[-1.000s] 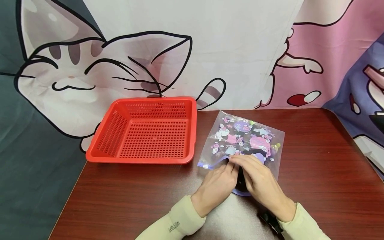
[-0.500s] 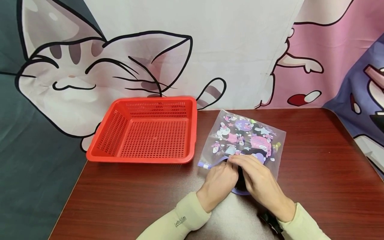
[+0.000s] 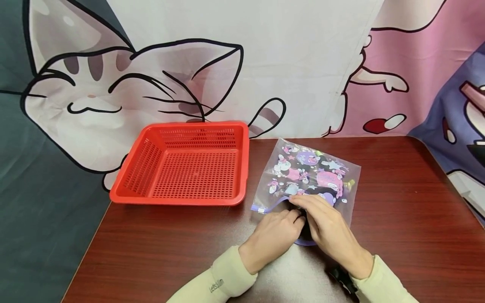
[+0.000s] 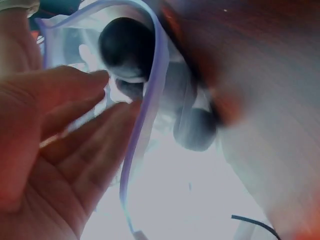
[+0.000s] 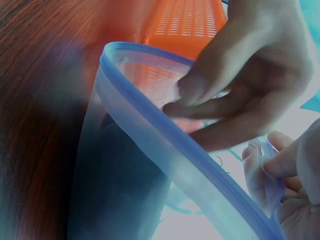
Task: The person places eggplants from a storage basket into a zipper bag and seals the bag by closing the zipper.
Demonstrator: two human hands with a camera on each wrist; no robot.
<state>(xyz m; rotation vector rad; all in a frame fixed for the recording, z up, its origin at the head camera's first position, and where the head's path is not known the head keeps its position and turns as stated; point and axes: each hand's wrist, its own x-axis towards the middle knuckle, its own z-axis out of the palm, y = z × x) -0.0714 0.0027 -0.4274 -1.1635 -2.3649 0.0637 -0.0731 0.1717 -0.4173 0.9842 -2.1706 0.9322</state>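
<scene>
A clear zip bag (image 3: 261,181) with pink and purple cartoon prints lies on the table, its purple-edged mouth facing me. Through the mouth shows a dark rounded item (image 4: 127,47); a second dark rounded end (image 4: 195,130) shows through the plastic. My left hand (image 3: 274,233) reaches into the mouth, thumb and fingers apart with nothing between them, fingertips close to the dark item. My right hand (image 3: 329,227) pinches the bag's edge on the right side; in the right wrist view its fingers (image 5: 287,167) fold round the plastic.
A red perforated basket (image 3: 178,201) stands on the brown table (image 3: 151,244) to the left of the bag. Behind the table hangs a cartoon-printed cloth (image 3: 310,75). A black strap (image 3: 342,280) is at my right wrist.
My left hand reached slightly deeper into the bag half a second ago and has now drawn back a little toward the near left. My right hand stays in place.
</scene>
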